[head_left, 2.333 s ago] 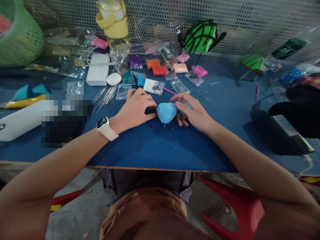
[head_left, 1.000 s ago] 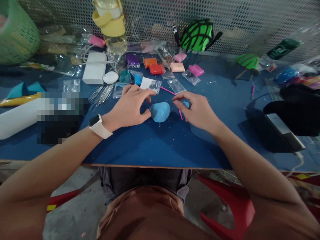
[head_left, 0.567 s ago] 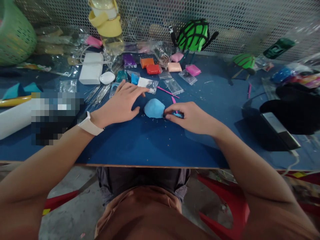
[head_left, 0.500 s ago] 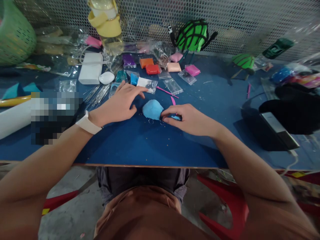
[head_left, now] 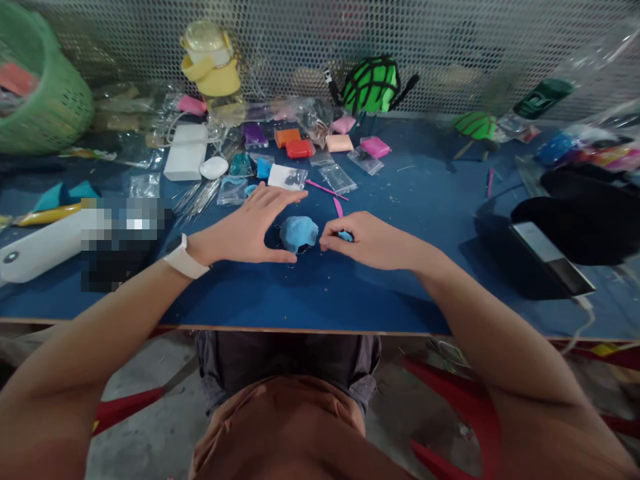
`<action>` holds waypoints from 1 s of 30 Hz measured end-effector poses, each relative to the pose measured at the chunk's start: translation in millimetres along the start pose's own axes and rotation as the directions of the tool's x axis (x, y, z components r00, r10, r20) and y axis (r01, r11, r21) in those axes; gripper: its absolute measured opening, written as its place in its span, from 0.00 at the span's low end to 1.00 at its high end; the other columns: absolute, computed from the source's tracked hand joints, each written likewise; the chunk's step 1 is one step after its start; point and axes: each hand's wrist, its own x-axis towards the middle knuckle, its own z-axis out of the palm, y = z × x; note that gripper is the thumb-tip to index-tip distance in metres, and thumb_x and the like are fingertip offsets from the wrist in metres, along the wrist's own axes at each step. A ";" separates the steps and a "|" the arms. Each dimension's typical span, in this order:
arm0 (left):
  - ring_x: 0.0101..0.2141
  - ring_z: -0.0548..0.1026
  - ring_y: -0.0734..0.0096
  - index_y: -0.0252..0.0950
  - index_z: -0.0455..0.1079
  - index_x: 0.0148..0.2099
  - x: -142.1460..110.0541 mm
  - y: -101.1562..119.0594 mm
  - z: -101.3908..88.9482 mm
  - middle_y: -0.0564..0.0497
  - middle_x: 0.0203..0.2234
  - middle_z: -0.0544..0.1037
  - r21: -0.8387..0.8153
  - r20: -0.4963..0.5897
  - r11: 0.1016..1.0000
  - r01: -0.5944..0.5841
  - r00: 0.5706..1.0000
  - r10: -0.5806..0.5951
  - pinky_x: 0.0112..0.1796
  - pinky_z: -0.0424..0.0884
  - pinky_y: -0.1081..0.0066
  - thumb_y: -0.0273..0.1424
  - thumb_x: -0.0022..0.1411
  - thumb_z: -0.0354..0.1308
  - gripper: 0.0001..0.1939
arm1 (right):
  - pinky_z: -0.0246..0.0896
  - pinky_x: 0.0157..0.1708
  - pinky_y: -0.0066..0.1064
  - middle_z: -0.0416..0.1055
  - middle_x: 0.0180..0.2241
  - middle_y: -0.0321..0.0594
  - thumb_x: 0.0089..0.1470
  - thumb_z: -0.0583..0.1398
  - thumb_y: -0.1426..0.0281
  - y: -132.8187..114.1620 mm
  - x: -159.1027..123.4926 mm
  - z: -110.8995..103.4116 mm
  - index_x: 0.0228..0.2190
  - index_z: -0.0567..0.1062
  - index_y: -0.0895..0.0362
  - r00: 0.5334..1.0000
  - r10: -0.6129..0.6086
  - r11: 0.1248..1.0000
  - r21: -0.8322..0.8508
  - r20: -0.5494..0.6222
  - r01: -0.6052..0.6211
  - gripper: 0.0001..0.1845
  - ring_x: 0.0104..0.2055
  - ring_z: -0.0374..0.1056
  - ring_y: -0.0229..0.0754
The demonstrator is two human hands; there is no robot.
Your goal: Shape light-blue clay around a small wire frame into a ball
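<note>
Item 1: domed light-blue clay lump (head_left: 299,233), on blue-topped bench (head_left: 260,300), btwn both hands. L hand (head_left: 245,230): grip spread wide, thumb & fingers curved about lump; contact unclear. R hand (head_left: 363,241): grip pressed tog. just beside lump; pinched contents, if any, too small to tell; small blue clay piece (head_left: 345,236) showed w/in its curl.
Obstructions, far side: pink plastic blade tool (head_left: 339,207) nr R hand; thin pink stick (head_left: 327,190); white clay packet (head_left: 286,177) nr L fingertips; bundle of thin metal wires (head_left: 203,197), L of these.
</note>
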 end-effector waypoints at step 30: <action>0.75 0.79 0.45 0.52 0.78 0.71 8.2 70.5 8.0 0.48 0.68 0.86 0.276 -0.135 0.961 -0.034 0.988 0.073 0.85 0.55 0.31 0.42 0.91 0.52 0.19 | 0.80 0.75 0.53 0.75 0.73 0.49 0.77 0.65 0.60 -19.5 5.6 58.1 0.76 0.61 0.42 0.897 -0.153 0.907 0.301 -0.414 0.294 0.34 0.76 0.77 0.59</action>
